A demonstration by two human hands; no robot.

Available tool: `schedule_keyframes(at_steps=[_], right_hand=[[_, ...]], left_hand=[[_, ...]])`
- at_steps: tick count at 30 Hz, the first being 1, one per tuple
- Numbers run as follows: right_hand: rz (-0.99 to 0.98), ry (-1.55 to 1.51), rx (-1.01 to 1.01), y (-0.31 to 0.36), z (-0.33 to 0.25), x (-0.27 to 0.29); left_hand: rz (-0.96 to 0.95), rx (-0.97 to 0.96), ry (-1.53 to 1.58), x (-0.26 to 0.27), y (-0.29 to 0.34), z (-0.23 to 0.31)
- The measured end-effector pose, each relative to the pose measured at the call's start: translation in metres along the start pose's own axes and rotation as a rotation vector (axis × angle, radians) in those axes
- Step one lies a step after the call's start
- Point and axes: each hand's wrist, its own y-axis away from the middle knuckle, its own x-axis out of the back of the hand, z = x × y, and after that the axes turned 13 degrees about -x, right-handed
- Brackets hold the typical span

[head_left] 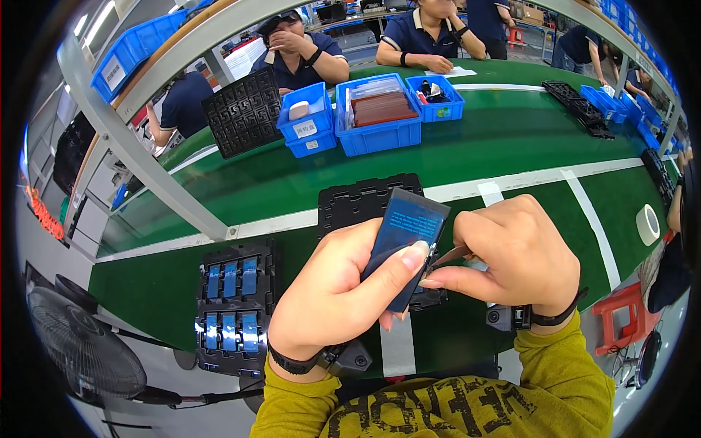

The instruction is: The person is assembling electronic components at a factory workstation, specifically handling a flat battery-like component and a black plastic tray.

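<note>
Six small rectangular parts with glossy blue faces (230, 279) sit in two rows of three in a moulded black plastic tray (230, 305) at the left of the matte green table (146, 292). Next comes the left hand (336, 292), its grip clamped on a thin, flat, dark panel (409, 223), thumb pressed across the face near the right long edge and fingers underneath. Behind it lies a second black tray (350, 201), with notched edges and partly covered by hand and panel. The panel is held up above the table between the two hands; its long axis runs away from the body, the far end leaning right, and its smooth, glassy face shows rows of pale blue text toward that end. The right hand (515, 248) is just beside the right long edge, close to the left thumb; its grip is pinched, thumb and forefinger together on a narrow brown sliver (454, 253), whose material I cannot tell. Farther right, a flat pale strip (591, 226) crosses the green surface, and a white ring-shaped roll of tape (655, 223) lies near the table's edge.
</note>
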Motion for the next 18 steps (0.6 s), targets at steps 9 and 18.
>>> schedule_keyframes(at_steps=[9, 18], right_hand=[[0.013, 0.007, -0.007, -0.0006, 0.0009, -0.0008], [-0.003, 0.027, -0.010, 0.0001, 0.0013, -0.0008]], left_hand=[[-0.005, -0.006, -0.007, 0.0012, -0.0006, -0.0015], [-0.004, 0.010, -0.019, 0.0006, -0.0006, -0.0007]])
